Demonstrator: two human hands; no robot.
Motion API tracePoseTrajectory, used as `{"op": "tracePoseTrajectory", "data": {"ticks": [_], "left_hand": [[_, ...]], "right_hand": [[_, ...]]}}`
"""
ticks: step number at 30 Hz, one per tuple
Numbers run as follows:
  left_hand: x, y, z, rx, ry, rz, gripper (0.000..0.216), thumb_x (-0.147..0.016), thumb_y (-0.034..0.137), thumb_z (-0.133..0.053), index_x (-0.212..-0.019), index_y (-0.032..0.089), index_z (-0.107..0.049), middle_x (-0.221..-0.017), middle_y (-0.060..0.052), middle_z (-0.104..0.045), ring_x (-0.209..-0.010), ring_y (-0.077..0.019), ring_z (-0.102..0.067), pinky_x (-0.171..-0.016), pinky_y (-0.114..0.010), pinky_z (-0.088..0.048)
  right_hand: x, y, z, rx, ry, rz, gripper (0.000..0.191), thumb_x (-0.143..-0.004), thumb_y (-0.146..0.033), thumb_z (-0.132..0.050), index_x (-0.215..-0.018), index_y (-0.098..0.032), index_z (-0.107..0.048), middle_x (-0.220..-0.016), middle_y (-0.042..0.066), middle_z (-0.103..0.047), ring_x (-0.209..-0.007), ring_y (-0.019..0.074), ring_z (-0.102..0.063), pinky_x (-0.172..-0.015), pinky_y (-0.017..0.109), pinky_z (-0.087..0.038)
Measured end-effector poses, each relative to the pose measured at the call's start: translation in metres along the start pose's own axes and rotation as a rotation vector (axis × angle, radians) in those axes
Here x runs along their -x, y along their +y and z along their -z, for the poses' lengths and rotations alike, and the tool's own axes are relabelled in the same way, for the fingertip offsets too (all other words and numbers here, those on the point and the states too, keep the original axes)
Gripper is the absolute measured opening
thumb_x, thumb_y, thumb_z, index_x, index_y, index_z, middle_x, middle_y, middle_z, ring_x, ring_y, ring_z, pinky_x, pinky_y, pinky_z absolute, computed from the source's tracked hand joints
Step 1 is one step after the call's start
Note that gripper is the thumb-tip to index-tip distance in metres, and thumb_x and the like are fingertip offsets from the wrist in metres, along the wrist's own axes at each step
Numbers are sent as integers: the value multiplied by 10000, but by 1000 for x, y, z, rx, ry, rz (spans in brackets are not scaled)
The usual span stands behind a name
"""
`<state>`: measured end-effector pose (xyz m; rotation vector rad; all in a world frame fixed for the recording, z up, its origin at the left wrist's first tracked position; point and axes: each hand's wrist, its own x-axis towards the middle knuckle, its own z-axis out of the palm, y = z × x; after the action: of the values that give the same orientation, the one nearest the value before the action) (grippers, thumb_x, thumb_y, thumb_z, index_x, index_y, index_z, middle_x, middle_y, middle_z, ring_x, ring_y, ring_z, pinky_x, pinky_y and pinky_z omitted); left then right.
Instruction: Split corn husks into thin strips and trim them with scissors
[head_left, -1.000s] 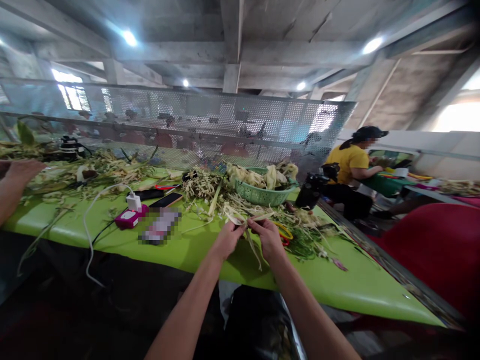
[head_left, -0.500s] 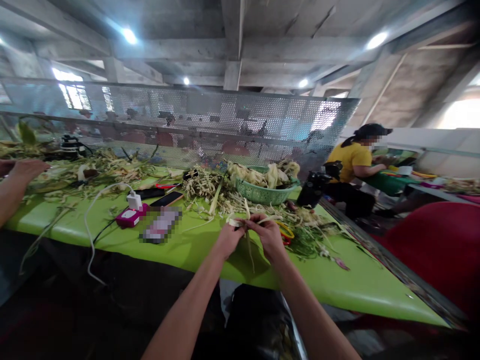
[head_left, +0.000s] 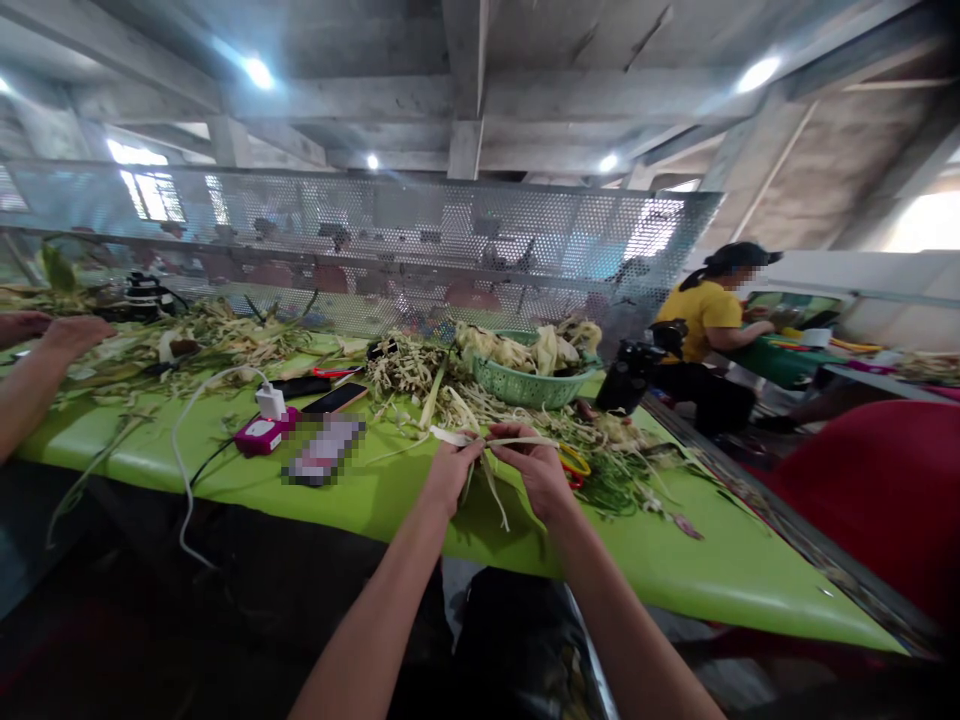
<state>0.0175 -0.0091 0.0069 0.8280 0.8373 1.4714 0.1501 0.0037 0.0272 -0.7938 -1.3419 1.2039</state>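
Close together over the green table, both my hands pinch pale dried leaf strips that look like corn husk. My left hand is closed on a husk strip whose wide pale end sticks out to the left. My right hand is closed on a thin part of the strips, and one end runs along above its fingers to the right. Narrow tails hang down between the hands. Where the strips cross at the fingertips is partly hidden by the fingers.
Behind my hands stands a green basket of husks amid loose scraps. Scissors with yellow and red handles lie right. Phones and a pink power block lie left. A co-worker's hands are far left; another person sits right.
The strip that stood upright between my hands is no longer raised. The wide pale end now reaches further left, and the hanging tails have spread apart.
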Motion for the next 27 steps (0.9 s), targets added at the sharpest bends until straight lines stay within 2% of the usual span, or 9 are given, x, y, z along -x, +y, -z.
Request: {"op": "tracePoseTrajectory", "data": {"ticks": [4,10,16,22,27], "left_hand": [[0,2,0,54,2,18,328,-561,323,-782,-743,169,-558,-564,52,-523,-532,-93,-484,-559,-227,-364],[1,5,1,82,-12,21,335,-546,301,-791,-730,162,-548,-539,56,-514,-505,-87,-467,-532,-229,-340],[3,4,-2,77,-28,12,356,-550,349,-800,-732,159,-561,-569,47,-536,-528,-87,-483,-550,-225,-366],[2,-2,-3,-5,-55,-33,388,-535,385,-810,-744,166,-568,-571,50,-529,-538,-88,-472,-554,-221,-358],[2,-1,-1,-5,-10,-27,369,-557,388,-798,-754,170,-574,-586,46,-530,-549,-94,-480,-567,-228,-366]], "right_hand": [[-1,1,-1,46,24,18,290,-601,-326,-814,-826,-201,-680,-778,17,-676,-749,179,-612,-738,311,-464],[-2,2,1,102,24,56,323,-596,-338,-807,-861,-187,-703,-833,43,-690,-819,215,-613,-798,348,-467],[-1,3,3,156,49,123,239,-655,-369,-777,-798,-194,-699,-790,28,-666,-762,188,-580,-763,329,-447],[-4,5,4,152,150,90,297,-613,-434,-788,-739,-187,-683,-682,15,-634,-661,172,-536,-676,312,-432],[-2,0,5,127,151,59,273,-667,-455,-734,-771,-203,-720,-732,38,-666,-645,171,-535,-651,312,-439]]}}
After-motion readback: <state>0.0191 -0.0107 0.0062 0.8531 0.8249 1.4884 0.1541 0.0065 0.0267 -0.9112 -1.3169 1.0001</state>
